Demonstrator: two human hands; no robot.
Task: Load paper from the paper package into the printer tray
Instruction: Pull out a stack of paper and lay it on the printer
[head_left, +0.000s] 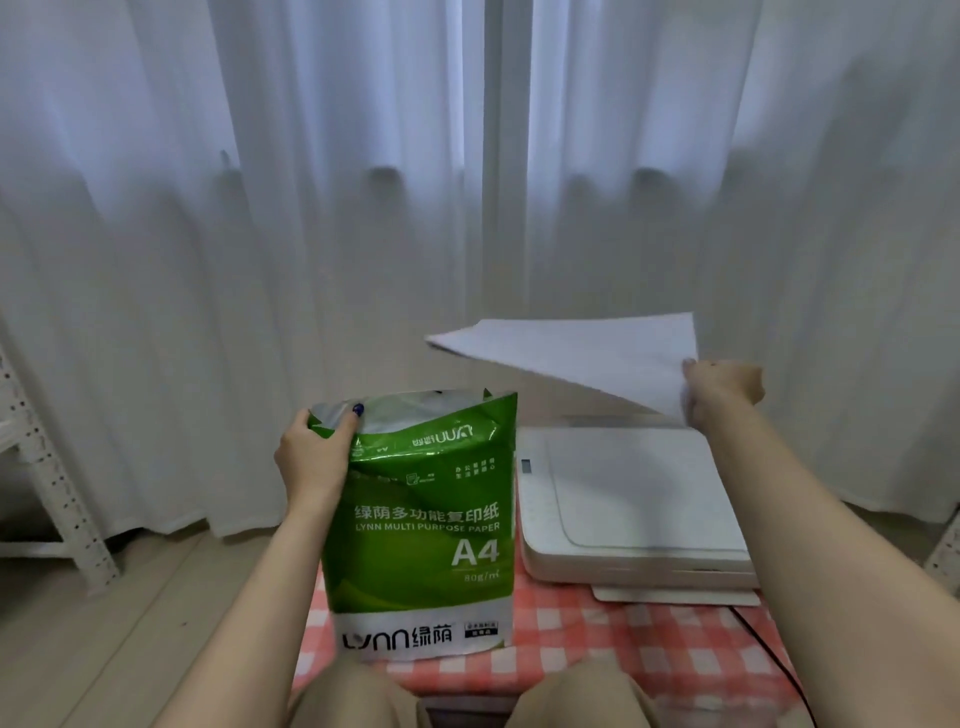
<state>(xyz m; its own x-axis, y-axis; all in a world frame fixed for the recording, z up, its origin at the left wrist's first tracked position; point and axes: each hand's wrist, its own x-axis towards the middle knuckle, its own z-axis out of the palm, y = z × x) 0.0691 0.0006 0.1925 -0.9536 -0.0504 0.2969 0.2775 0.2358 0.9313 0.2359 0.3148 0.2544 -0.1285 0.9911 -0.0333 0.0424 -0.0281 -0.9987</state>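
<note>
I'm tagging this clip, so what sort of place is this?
Probably a home room, not an office: sheer white floor-length curtains, a pink-and-white checked tablecloth, a pale wood floor.

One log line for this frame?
left hand grips paper package | right hand holds sheets above printer | paper not yet loaded
</note>
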